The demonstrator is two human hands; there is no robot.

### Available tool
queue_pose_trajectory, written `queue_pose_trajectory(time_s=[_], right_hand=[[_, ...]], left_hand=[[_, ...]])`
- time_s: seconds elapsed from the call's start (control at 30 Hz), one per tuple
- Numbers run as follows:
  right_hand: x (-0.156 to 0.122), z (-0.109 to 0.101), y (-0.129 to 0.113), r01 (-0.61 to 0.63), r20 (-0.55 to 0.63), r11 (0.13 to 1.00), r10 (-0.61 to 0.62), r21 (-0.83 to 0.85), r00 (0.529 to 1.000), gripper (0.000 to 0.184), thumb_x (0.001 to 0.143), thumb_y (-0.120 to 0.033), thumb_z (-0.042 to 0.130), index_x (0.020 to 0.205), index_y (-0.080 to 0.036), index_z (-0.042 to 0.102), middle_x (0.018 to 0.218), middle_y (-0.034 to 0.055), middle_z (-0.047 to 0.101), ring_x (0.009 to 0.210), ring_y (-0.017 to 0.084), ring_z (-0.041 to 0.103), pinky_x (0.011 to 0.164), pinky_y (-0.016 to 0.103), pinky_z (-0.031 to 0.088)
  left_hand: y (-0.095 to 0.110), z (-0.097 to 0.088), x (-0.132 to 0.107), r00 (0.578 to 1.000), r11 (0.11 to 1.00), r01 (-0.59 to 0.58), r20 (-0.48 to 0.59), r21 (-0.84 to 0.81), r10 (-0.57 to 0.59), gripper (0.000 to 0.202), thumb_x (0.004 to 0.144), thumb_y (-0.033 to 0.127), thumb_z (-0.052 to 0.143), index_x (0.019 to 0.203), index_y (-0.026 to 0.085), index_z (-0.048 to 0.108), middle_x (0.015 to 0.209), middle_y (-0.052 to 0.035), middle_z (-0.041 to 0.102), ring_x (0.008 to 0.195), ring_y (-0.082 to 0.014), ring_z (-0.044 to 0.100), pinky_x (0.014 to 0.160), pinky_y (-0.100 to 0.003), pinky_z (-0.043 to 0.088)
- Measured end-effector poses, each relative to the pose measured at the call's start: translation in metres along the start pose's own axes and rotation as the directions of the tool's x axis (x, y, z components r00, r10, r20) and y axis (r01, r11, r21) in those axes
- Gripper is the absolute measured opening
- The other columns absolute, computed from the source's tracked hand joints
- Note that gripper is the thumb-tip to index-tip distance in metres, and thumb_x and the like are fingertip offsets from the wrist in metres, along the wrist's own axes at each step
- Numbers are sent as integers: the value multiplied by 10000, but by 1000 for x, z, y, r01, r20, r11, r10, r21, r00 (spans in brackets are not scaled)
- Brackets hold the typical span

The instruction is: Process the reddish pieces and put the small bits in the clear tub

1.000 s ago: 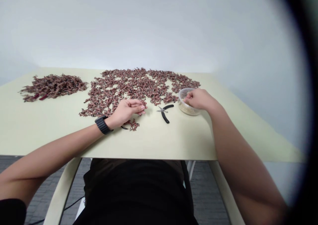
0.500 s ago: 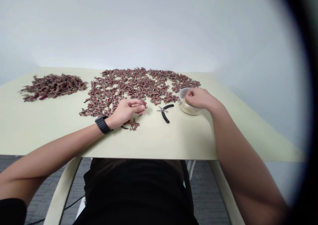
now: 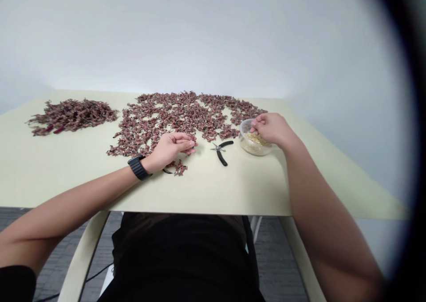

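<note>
My left hand [image 3: 170, 149], with a black watch [image 3: 139, 167] on its wrist, is closed in a pinch on a small reddish-brown piece [image 3: 194, 138]. Only a bit of that piece shows between the fingertips. My right hand [image 3: 273, 128] is at the upper rim of a clear round plastic tub [image 3: 244, 147], its fingertips pressed together. Whatever those fingers hold is too small to make out. Inside the tub lie many tiny gold-coloured pieces [image 3: 258, 139]. Between my hands rest small black-handled pliers [image 3: 221, 154], their jaws pointing left.
A wide spread of reddish-brown figure-like pieces [image 3: 173, 113] covers the table's middle and back. Further left is a denser heap [image 3: 76, 114] of similar pieces, with a dark red item [image 3: 59, 129] at its front. A few pieces [image 3: 180, 168] lie below my left hand.
My right hand has lifted slightly up and to the right from inside the tub, uncovering more of the gold-coloured pieces. My left hand keeps its place and its pinch.
</note>
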State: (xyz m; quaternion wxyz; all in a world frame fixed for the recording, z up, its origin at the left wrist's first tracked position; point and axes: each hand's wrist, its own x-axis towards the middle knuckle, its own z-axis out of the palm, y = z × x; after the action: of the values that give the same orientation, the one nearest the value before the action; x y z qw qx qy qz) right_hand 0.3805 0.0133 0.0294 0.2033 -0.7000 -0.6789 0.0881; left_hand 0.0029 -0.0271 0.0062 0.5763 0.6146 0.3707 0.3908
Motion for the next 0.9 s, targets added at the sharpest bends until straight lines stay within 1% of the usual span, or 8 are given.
queue_pose_trajectory(time_s=[0.17, 0.23, 0.3, 0.4, 0.47, 0.6, 0.8, 0.9], right_hand=[[-3, -3, -6, -49, 34, 999, 48, 23, 998, 193, 903, -301, 591, 900, -181, 742, 891, 93, 767, 665, 187, 645, 581, 279, 442], [-4, -3, -8, -10, 54, 998, 13, -59, 998, 138, 845, -290, 654, 880, -195, 748, 894, 74, 764, 728, 206, 657, 624, 288, 455], [-5, -2, -8, 45, 128, 987, -26, -152, 991, 98, 785, -277, 709, 845, -215, 754, 889, 52, 761, 780, 225, 659, 664, 298, 464], [-5, 0, -7, 96, 201, 974, -54, -205, 978, 59, 754, -207, 700, 775, -229, 751, 874, 31, 763, 806, 227, 660, 688, 299, 463], [-4, 0, -5, 70, 166, 978, -37, -195, 985, 95, 747, -170, 682, 758, -227, 757, 867, 34, 767, 800, 226, 661, 686, 301, 462], [-3, 0, -4, -23, 95, 987, 38, -157, 995, 103, 756, -204, 701, 797, -215, 794, 858, 59, 768, 767, 239, 658, 669, 313, 474], [-2, 0, -3, -51, 96, 996, 58, -78, 994, 128, 735, -156, 706, 805, -198, 804, 863, 80, 770, 779, 241, 675, 709, 322, 518], [-2, 0, -3, -78, 83, 997, 78, -3, 993, 175, 739, -158, 699, 875, -189, 804, 852, 79, 775, 747, 228, 694, 681, 307, 540]], left_hand=[[-1, 0, 0, 1000, 1000, -4, 7, 14, 4, 392, 793, 446, 833, 1012, 129, 764, 1049, -134, 772, 892, -205, 759, 846, -340, 618], [-1, 0, 0, 1000, 1000, -5, 8, 17, 5, 393, 794, 452, 832, 1008, 130, 763, 1034, -130, 774, 890, -205, 758, 850, -338, 614], [-1, 0, 0, 1000, 1000, -6, 8, 14, 6, 392, 788, 455, 836, 997, 131, 762, 1016, -127, 776, 891, -208, 757, 851, -337, 611], [-1, 0, 0, 1000, 1000, -6, 10, 12, 6, 388, 785, 453, 840, 988, 131, 763, 993, -128, 778, 895, -212, 756, 855, -340, 608], [-1, 0, 0, 1000, 1000, -7, 11, 15, 7, 385, 787, 452, 839, 985, 131, 765, 986, -128, 778, 892, -210, 754, 852, -339, 606], [-1, 0, 0, 1000, 1000, -10, 20, 20, 10, 374, 796, 443, 834, 988, 130, 765, 1008, -129, 774, 897, -205, 753, 851, -330, 603], [-1, 0, 1, 1000, 1000, -16, 21, 21, 15, 365, 798, 431, 835, 993, 131, 765, 986, -123, 775, 891, -200, 752, 847, -324, 602], [0, 0, 1, 1000, 1000, -12, 25, 21, 12, 363, 797, 432, 835, 989, 131, 766, 962, -119, 778, 888, -201, 754, 847, -324, 602]])
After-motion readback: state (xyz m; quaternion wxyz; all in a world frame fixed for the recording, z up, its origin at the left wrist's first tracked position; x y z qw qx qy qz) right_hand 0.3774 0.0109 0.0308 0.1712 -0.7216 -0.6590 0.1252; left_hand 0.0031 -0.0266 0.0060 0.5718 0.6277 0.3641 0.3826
